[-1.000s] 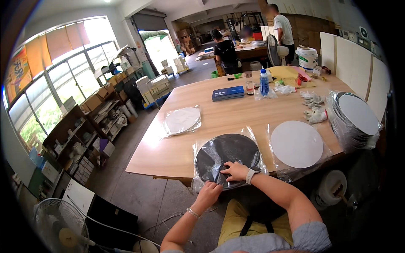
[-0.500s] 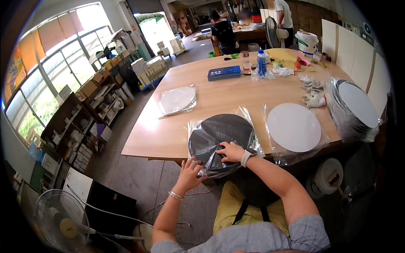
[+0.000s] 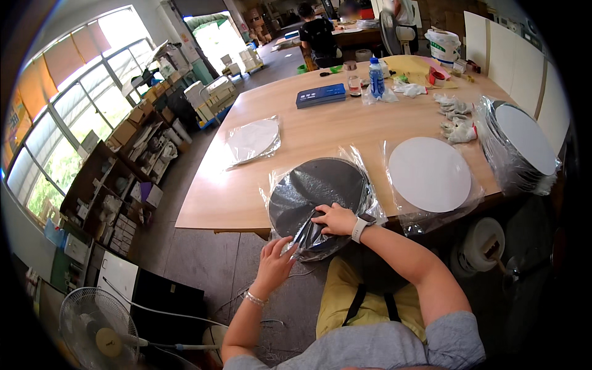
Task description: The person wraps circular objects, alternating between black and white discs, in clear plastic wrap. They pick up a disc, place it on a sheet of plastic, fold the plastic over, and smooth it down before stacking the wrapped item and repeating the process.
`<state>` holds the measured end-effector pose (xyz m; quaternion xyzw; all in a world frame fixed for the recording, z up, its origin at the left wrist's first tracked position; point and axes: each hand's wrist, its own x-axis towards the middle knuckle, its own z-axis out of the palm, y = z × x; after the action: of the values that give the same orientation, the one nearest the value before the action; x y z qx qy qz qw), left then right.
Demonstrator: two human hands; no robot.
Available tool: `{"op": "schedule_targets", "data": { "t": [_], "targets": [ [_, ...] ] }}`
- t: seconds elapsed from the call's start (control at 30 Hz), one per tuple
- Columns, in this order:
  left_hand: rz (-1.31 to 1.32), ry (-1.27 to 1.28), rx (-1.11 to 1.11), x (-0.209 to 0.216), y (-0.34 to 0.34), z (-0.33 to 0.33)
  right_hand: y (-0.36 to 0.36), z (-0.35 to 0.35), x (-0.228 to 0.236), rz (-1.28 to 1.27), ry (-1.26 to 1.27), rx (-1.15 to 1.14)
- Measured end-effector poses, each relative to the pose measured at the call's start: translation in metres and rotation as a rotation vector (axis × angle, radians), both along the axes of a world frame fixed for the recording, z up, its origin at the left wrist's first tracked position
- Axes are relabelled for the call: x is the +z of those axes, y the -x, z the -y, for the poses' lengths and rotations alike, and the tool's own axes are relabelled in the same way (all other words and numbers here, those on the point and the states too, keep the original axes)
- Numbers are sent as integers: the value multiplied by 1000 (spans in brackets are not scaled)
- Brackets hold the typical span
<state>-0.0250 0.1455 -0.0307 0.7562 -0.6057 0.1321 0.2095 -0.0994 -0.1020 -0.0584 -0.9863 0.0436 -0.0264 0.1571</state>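
A round black disc (image 3: 320, 185) in a clear plastic bag (image 3: 366, 217) lies at the table's near edge, right in front of me. My right hand (image 3: 337, 220) rests on the film over the disc's near part, fingers stretched out. At the disc's lower left edge, my left hand (image 3: 275, 262) has its fingers drawn together on the bag's film. Creases in the film run between both hands. To the right lies a white round disc (image 3: 430, 174) on clear plastic.
A stack of wrapped discs (image 3: 524, 142) stands at the table's right edge, with work gloves (image 3: 457, 128) beside it. Farther back are a blue box (image 3: 320, 96), a blue bottle (image 3: 377, 79) and a white bucket (image 3: 443, 46). Another wrapped white disc (image 3: 254, 140) lies left. A fan (image 3: 102, 330) stands lower left.
My left hand's fingers have come closer together at the film's edge. My right hand stays on the disc, and the film's folds have shifted. The whole view has tilted slightly.
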Motion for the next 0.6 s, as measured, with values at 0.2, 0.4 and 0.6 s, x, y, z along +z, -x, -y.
{"op": "schedule_targets", "data": {
  "t": [0.2,0.4,0.6],
  "targets": [
    [54,-176,-214,-22,-21,-17,-1,-5,4,26,-15,12],
    [-102,-98,-83,-68,64,-69,-2,-4,-1,59,20,-9],
    [-280,294,54,-9,38,-42,8,15,-9,332,-345,124]
  ]
}}
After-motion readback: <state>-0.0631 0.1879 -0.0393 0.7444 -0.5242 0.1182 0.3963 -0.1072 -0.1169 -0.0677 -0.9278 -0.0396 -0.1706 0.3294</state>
